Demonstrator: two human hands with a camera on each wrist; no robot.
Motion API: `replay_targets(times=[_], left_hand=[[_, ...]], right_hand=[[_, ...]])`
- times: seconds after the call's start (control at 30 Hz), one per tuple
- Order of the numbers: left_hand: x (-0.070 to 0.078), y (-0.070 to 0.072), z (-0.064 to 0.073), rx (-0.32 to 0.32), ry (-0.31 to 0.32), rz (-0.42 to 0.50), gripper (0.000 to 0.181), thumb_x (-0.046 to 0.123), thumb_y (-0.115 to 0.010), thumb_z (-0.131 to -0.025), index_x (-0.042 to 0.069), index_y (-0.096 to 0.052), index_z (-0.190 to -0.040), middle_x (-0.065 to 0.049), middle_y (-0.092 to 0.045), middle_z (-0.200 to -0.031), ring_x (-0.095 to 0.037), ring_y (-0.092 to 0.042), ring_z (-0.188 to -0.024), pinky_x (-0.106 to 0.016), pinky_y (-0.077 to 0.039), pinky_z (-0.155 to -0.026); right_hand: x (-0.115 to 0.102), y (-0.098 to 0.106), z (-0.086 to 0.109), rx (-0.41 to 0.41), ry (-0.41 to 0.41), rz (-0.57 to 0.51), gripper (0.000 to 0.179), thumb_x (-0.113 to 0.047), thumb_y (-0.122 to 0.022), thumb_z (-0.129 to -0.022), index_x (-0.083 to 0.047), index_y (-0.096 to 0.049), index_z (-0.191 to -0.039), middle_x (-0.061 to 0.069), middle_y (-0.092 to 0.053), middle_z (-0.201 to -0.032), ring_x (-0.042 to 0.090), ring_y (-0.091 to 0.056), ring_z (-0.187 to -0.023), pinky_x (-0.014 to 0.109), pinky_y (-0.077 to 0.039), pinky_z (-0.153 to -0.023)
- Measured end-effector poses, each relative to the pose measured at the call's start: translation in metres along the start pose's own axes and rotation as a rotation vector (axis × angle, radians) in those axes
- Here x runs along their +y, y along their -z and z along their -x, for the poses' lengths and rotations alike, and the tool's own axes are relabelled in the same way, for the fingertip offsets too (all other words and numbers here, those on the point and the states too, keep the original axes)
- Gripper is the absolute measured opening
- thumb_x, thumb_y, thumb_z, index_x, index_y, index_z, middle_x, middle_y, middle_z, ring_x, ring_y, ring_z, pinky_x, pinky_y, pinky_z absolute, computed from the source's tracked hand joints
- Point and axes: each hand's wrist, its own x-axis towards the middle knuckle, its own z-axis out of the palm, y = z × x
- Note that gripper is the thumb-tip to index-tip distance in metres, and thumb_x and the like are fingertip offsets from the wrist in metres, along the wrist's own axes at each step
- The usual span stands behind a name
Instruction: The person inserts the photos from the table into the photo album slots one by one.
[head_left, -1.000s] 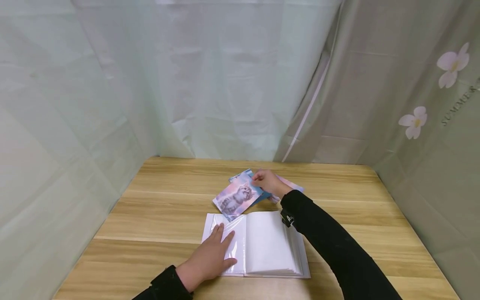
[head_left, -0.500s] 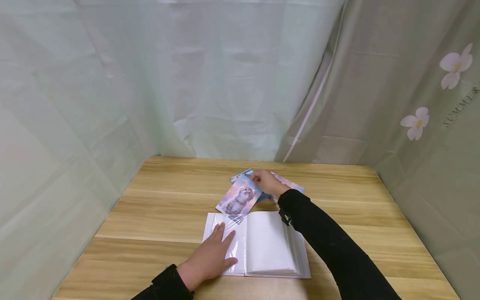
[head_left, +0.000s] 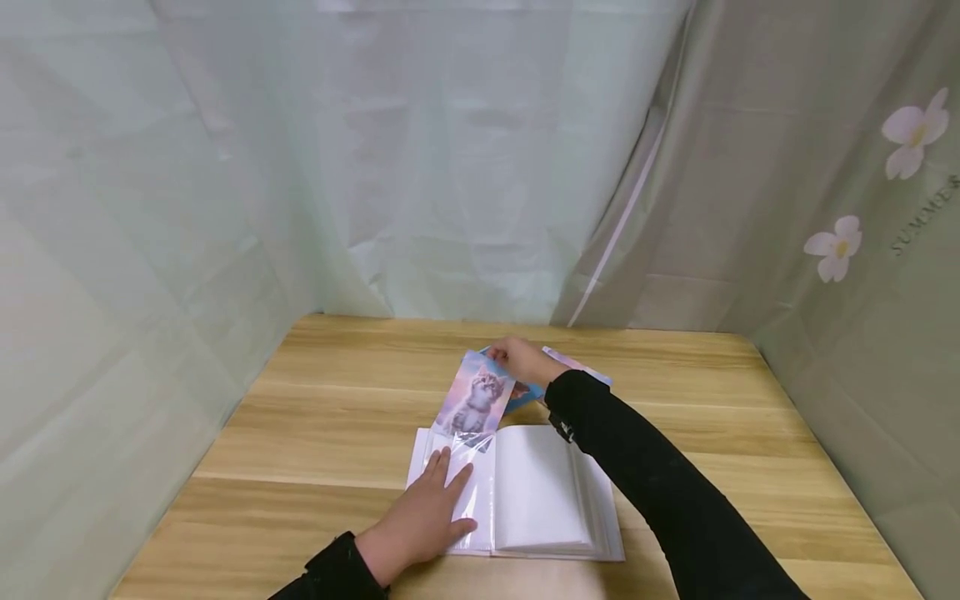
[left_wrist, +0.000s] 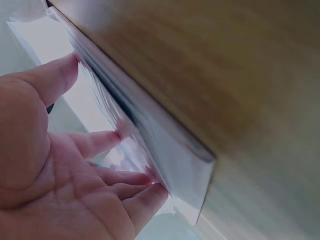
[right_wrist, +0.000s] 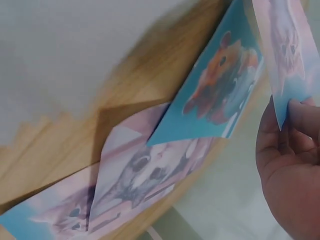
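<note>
A photo album (head_left: pixel 540 492) lies spread on the table, its left page covered by a clear plastic sleeve (head_left: pixel 465 492). My left hand (head_left: pixel 420 517) rests on that page with fingers spread; in the left wrist view its fingertips (left_wrist: pixel 75 65) touch the page. My right hand (head_left: pixel 521 360) pinches the top corner of a pink kitten picture card (head_left: pixel 478 392) between thumb and fingers. The card's lower end is under the sleeve's top edge. In the right wrist view the right hand (right_wrist: pixel 295 170) holds the card (right_wrist: pixel 287 45) near its blue corner.
Beyond the album lie more picture cards, partly overlapping: a blue one with an orange animal (right_wrist: pixel 225 85), a grey cat card (right_wrist: pixel 155 175) and a pink-and-blue card (right_wrist: pixel 60 215). The wooden table (head_left: pixel 300 433) is bordered by pale curtains (head_left: pixel 450 167).
The kitten card has turned more upright and lines up closer with the left page, its lower end under the sleeve. My right hand has shifted slightly left; the left hand stays put.
</note>
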Motion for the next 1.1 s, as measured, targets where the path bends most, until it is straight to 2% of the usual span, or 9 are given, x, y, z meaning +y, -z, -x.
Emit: replay_targets(times=[0.13,0.33,0.57,0.77,0.83,0.93,1.1], left_hand=[[0.0,0.0,0.0,0.004,-0.003,-0.01,0.076,0.043,-0.071,-0.091,0.0,-0.045,-0.148,-0.039,-0.029,-0.152,-0.053,-0.03,-0.141,-0.057,-0.037,-0.11],[0.001,0.002,0.002,0.004,-0.003,-0.008,0.076,0.043,-0.071,-0.091,0.001,-0.045,-0.148,-0.039,-0.028,-0.152,-0.053,-0.031,-0.14,-0.056,-0.038,-0.109],[0.003,0.003,0.002,0.007,0.002,0.004,0.076,0.042,-0.071,-0.091,0.0,-0.045,-0.148,-0.04,-0.028,-0.151,-0.054,-0.031,-0.14,-0.057,-0.037,-0.11],[0.004,0.004,0.003,0.001,0.009,0.02,0.076,0.042,-0.072,-0.09,0.0,-0.045,-0.148,-0.04,-0.028,-0.152,-0.054,-0.029,-0.14,-0.057,-0.036,-0.11],[0.004,0.004,0.003,0.001,0.01,0.024,0.076,0.041,-0.072,-0.09,0.0,-0.045,-0.148,-0.04,-0.028,-0.152,-0.054,-0.029,-0.14,-0.057,-0.036,-0.11],[0.004,0.004,0.002,0.002,0.011,0.026,0.076,0.041,-0.072,-0.09,0.0,-0.046,-0.147,-0.04,-0.028,-0.151,-0.054,-0.029,-0.14,-0.057,-0.036,-0.11],[0.004,0.004,0.002,0.001,0.011,0.029,0.075,0.041,-0.072,-0.09,-0.001,-0.046,-0.147,-0.04,-0.028,-0.151,-0.055,-0.03,-0.14,-0.058,-0.037,-0.11]], right_hand=[[0.0,0.002,-0.004,0.023,0.027,0.032,0.02,0.001,-0.055,-0.1,-0.007,-0.07,-0.112,0.01,-0.068,-0.109,0.026,-0.063,-0.109,0.036,-0.051,-0.094],[-0.002,0.004,-0.007,0.009,0.027,0.04,0.021,0.002,-0.056,-0.1,-0.005,-0.071,-0.112,0.01,-0.07,-0.108,0.026,-0.064,-0.107,0.035,-0.051,-0.093],[-0.005,0.002,-0.01,-0.02,0.066,0.054,0.022,0.001,-0.058,-0.099,-0.005,-0.073,-0.114,0.011,-0.071,-0.111,0.026,-0.064,-0.11,0.034,-0.052,-0.094],[-0.013,0.002,-0.006,-0.061,0.024,0.062,0.024,-0.005,-0.057,-0.101,-0.011,-0.072,-0.119,0.006,-0.07,-0.116,0.024,-0.063,-0.116,0.035,-0.05,-0.099],[-0.014,0.001,-0.005,-0.068,0.018,0.059,0.024,-0.006,-0.057,-0.102,-0.012,-0.072,-0.119,0.005,-0.07,-0.116,0.023,-0.063,-0.116,0.035,-0.05,-0.098],[-0.016,-0.001,-0.004,-0.075,0.062,0.068,0.024,-0.004,-0.056,-0.102,-0.01,-0.073,-0.117,0.006,-0.071,-0.115,0.023,-0.064,-0.113,0.034,-0.052,-0.096],[-0.021,-0.006,-0.002,-0.131,0.085,0.013,0.027,-0.003,-0.052,-0.103,-0.009,-0.071,-0.121,0.007,-0.069,-0.12,0.022,-0.063,-0.113,0.031,-0.053,-0.091]])
